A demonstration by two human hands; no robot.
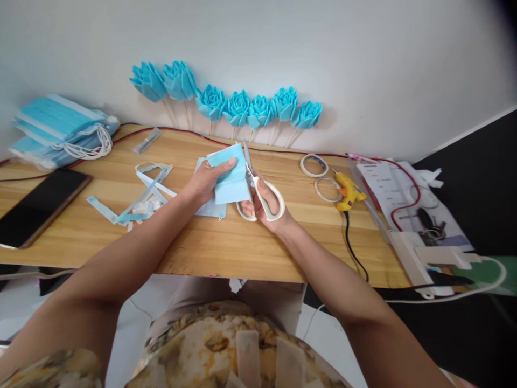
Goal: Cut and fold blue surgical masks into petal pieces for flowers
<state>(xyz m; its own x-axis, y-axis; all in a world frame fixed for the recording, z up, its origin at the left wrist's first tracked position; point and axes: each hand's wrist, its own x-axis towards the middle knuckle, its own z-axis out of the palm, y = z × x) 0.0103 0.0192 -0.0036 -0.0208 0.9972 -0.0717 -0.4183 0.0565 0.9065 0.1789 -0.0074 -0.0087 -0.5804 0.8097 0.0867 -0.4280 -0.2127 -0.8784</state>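
Behind the blue mask piece (231, 183), left hand (205, 182) fingers hide, thumb pinching it. Right hand (266, 209) grips scissors (251, 178) at its edge.

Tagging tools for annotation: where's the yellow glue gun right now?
Head view: the yellow glue gun lies on the wooden table to the right of the right hand holding the scissors, just beside the nearer tape roll.
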